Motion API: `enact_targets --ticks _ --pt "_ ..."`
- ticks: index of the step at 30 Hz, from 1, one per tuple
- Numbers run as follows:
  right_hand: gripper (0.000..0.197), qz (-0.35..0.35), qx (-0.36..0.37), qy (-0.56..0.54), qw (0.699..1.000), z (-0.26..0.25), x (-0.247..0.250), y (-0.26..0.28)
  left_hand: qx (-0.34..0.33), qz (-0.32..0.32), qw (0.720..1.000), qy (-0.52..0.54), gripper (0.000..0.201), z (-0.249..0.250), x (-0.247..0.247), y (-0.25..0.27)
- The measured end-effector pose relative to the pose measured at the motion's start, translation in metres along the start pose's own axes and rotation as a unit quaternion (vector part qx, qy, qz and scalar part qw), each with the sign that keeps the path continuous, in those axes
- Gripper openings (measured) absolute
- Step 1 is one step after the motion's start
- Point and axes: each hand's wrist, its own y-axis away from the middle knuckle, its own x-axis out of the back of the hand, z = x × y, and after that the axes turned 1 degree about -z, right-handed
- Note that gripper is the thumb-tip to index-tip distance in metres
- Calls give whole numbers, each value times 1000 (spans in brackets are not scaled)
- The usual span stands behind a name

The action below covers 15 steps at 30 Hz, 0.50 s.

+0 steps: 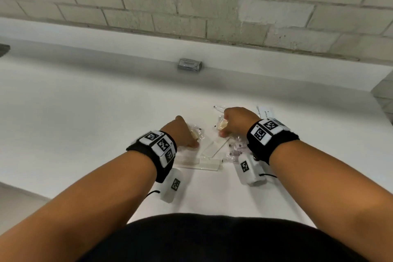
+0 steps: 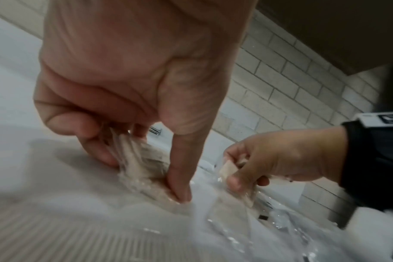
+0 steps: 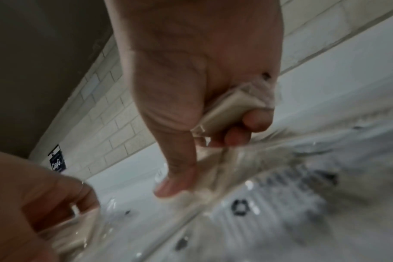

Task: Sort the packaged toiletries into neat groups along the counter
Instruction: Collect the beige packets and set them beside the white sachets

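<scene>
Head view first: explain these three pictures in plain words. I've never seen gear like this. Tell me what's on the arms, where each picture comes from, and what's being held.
There is no machine here: a person is working at a white counter. The black wrist bands carry checkered squares, and a small white camera hangs under each wrist. The wide picture comes from a camera on the person's head, looking down. The other two come from the wrist cameras, each looking along its own hand, so they are close and blurry. On the counter lie a comb in clear wrap and several small clear packets. The left hand pinches a clear-wrapped beige packet low at the counter. The right hand grips a second beige packet.
</scene>
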Motion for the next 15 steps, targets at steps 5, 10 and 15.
enact_targets --ticks 5,10,15 --pt "24 18 -27 -289 957 15 4 6 -17 -31 999 29 27 -6 7 2" --pt "15 -111 34 -503 856 16 13 19 -68 -88 872 476 36 -4 29 14" --pt "40 -81 115 -275 951 -5 36 31 -181 -155 826 511 17 14 37 33"
